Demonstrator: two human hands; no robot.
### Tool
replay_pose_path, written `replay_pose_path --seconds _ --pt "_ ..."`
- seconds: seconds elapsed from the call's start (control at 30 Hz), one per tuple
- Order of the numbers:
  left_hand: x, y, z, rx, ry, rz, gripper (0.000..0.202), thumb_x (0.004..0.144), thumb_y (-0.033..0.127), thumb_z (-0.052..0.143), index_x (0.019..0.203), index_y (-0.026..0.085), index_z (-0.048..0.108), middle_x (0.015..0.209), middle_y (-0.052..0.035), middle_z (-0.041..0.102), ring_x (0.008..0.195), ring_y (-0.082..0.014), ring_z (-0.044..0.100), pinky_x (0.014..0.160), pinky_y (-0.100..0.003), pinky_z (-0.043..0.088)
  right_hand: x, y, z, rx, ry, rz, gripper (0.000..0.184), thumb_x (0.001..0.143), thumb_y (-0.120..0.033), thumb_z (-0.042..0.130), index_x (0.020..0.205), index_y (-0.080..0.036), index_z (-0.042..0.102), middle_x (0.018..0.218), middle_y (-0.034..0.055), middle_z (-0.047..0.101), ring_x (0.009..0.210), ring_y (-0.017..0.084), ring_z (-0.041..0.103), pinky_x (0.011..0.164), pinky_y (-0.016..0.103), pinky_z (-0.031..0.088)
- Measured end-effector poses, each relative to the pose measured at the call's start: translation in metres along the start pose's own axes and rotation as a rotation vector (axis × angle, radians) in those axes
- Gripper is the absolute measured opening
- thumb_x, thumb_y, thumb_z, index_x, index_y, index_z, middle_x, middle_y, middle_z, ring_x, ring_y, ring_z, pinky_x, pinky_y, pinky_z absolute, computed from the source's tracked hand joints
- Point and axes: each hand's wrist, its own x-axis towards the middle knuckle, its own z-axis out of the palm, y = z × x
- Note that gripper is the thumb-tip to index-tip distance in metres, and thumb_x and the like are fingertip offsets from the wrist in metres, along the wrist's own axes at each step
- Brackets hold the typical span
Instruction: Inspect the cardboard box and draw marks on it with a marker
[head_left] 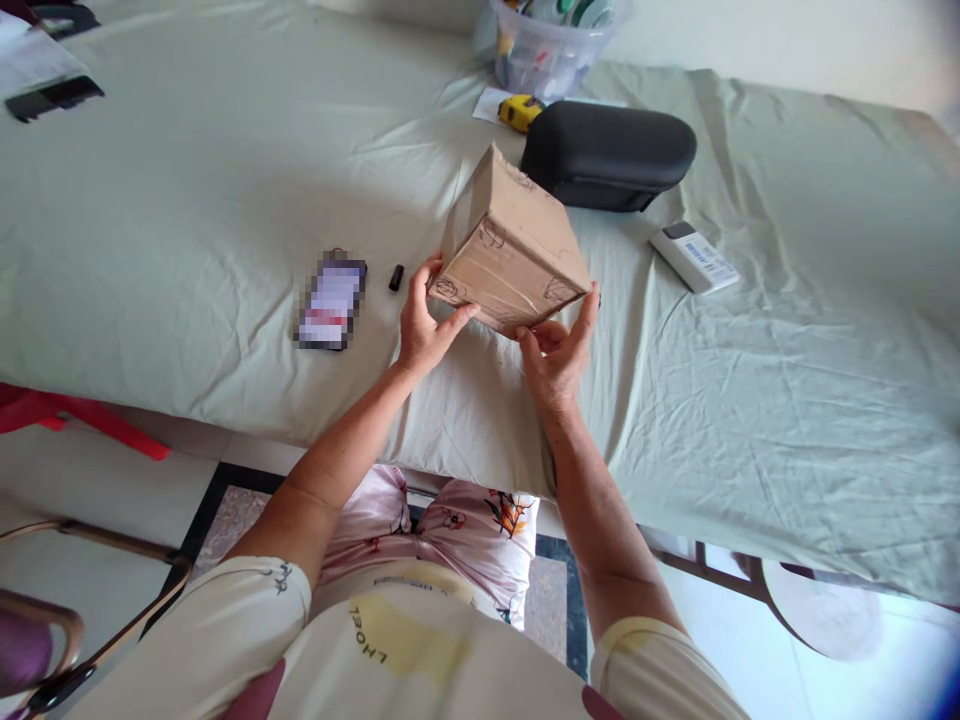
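Presently in hand: one cardboard box [517, 265], tilted, at the centre of the dial, pen marks on its near face. My left hand [424, 325], at 8 o'clock: grasping the box, thumb laid on that face, fingers along the side. My right hand [559, 365], at 5: grasping the lower edge, thumb near the bottom corner, index finger up at the right corner. Table in pale green cloth [757, 430]: near edge running past 6 beneath my forearms; broad cloth towards 10 and 4. Room at 9: narrow, one small black object [396, 278] just beside my left fingers, then one phone [331, 305]. Room between 1 and 2: tight, one black case [609, 150] directly beyond the box, its near left end covered by it; whether the two touch, I cannot tell. At 3, one white device [696, 258], well apart. At 12, one yellow tape measure [519, 112], partly behind the case, and one clear tub [546, 55], cut off above, contents hard to make out. Between 9 and 10, one dark flat object [54, 98], blurred. Phone screen: pixelated, unreadable. Box underside and some fingertips: hidden; whether it rests on the cloth, I cannot tell. Towards 8, one red item [75, 412], cut off by the frame.
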Motion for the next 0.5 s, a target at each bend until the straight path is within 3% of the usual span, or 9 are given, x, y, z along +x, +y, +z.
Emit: replay_pose_path --seconds 0.1,0.2,0.33,0.5 --pt "0.001 -0.001 -0.004 -0.013 -0.019 0.04 0.081 0.095 0.068 0.068 0.157 0.03 0.035 0.165 -0.0159 0.051 0.159 -0.0294 0.046 0.129 -0.048 0.042 0.0 -0.001 -0.002 0.001 -0.008 0.038 0.112 0.087 -0.039 0.073 0.175 -0.027 0.003 0.086 -0.0027 0.075 0.075 0.021 0.075 0.081 0.042 0.066" --pt "0.002 -0.004 -0.007 -0.015 -0.023 0.092 0.076 0.097 0.071 0.061 0.156 0.028 0.039 0.164 -0.0164 0.052 0.158 -0.0292 0.047 0.13 -0.048 0.041 0.004 0.004 -0.007 -0.012 0.002 0.025 0.108 0.085 -0.04 0.076 0.172 -0.031 0.013 0.088 -0.0038 0.075 0.072 0.019 0.074 0.076 0.038 0.066" --pt "0.003 -0.008 -0.009 0.035 -0.049 0.106 0.068 0.101 0.07 0.055 0.154 0.03 0.043 0.163 -0.0139 0.054 0.157 -0.0273 0.049 0.129 -0.048 0.044 0.01 0.013 -0.014 -0.03 0.065 -0.024 0.088 0.082 -0.046 0.081 0.157 -0.034 0.038 0.101 -0.0007 0.075 0.074 0.019 0.075 0.068 0.035 0.063" --pt "0.004 -0.009 -0.01 -0.009 -0.034 0.151 0.067 0.102 0.074 0.049 0.154 0.032 0.048 0.162 -0.0123 0.054 0.156 -0.0279 0.051 0.125 -0.045 0.049 0.009 0.015 -0.016 -0.02 0.116 -0.038 0.058 0.089 -0.057 0.076 0.134 -0.031 0.049 0.082 -0.0045 0.071 0.071 0.019 0.075 0.066 0.035 0.062"
